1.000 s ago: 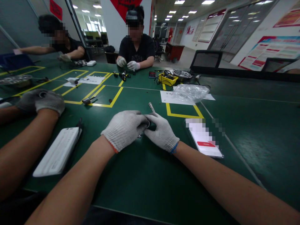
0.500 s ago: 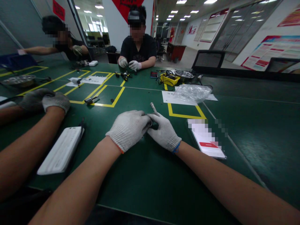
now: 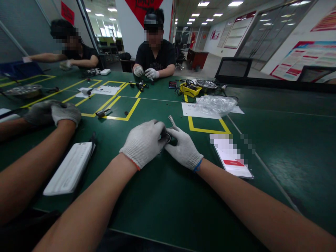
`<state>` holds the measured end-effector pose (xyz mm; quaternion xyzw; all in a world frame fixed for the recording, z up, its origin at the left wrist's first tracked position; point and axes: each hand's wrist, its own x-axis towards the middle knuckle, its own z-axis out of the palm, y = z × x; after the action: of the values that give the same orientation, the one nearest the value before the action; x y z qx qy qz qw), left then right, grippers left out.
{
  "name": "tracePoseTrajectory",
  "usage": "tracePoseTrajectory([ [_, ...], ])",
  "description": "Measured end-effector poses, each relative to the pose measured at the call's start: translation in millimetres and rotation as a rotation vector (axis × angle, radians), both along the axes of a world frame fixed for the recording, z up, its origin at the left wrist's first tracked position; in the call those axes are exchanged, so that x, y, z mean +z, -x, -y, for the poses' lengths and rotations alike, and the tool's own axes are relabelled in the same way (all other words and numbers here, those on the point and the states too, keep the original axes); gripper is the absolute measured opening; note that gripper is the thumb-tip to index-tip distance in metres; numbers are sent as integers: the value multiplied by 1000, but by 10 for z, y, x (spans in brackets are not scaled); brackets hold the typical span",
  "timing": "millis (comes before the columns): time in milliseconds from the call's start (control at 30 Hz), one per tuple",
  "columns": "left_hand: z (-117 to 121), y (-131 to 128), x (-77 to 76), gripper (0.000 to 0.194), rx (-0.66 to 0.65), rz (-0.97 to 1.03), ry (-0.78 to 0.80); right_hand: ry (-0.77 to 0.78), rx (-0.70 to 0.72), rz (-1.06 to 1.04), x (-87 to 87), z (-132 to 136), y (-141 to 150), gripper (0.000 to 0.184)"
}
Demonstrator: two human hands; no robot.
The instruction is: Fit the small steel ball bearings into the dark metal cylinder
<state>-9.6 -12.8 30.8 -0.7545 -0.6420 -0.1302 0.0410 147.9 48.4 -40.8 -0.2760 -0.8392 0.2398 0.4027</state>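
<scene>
My right hand (image 3: 183, 147), in a white knit glove with a blue cuff edge, is closed around a metal part with a thin shaft (image 3: 172, 121) pointing up and away. Its round, ring-like end (image 3: 168, 138) shows between my two hands. My left hand (image 3: 144, 141), gloved in white with an orange cuff edge, has thumb and fingers pinched at that ring; whether a smaller piece sits in the pinch is hidden. Small shiny pieces (image 3: 159, 153) lie on the green table (image 3: 168, 199) just below my fingers. A similar metal cylinder with a shaft (image 3: 103, 112) rests farther left.
At left, a neighbour's gloved hands (image 3: 65, 113) are near a white box-like device (image 3: 69, 168). A phone (image 3: 232, 155) lies to the right. Beyond are a plastic bag (image 3: 216, 104), a yellow tray (image 3: 189, 91) and black parts (image 3: 140, 85). Two people sit across.
My left hand has lifted slightly at the ring, uncovering more of it and the small shiny pieces below. My right hand stays put. The person at far left has lowered a hand.
</scene>
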Motion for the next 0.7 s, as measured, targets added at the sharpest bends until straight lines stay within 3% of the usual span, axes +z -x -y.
tracePoseTrajectory([
  [133, -90, 146, -36, 17, -25, 320, -19, 28, -15, -73, 2, 4, -2, 29],
  [200, -132, 232, -56, 20, -4, 378, -65, 42, -31, -84, 9, 10, -4, 30],
  [300, -182, 329, -113, 25, 64, 221, -57, 53, -49, -85, 17, 18, -6, 31],
  [433, -235, 380, -232, 33, 64, 10, 97, 73, -70, -145, -4, 6, -4, 30],
  [700, -325, 445, -350, 31, -96, 34, 241, 145, -107, -246, -74, -58, 7, 33],
])
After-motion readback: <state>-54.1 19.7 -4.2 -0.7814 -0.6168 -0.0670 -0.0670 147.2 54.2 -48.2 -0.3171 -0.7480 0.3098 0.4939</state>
